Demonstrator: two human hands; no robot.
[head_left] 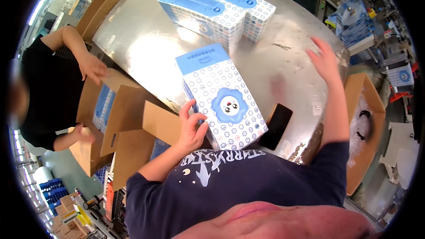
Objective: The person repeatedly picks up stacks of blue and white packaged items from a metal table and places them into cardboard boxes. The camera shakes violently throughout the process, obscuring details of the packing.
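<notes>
A tall white carton [222, 99] with a blue top band, small round prints and a blue flower-shaped cartoon face rests in front of me on the metal table. Against its left lower edge is my left hand [193, 130], fingers apart and bent, touching the carton without wrapping round it. My right hand [325, 64] is spread over the right side of the table, with nothing in it. Between the carton and that arm lies a black phone [275, 126], partly tucked beside the carton's lower corner.
Similar blue-and-white cartons [212, 11] stand at the table's far side. On the left, a co-worker's hand [92, 67] hovers by an open cardboard box [126, 110] with a blue-and-white pack inside. Another cardboard box [361, 155], lined with clear plastic, stands right of the metal table [128, 40].
</notes>
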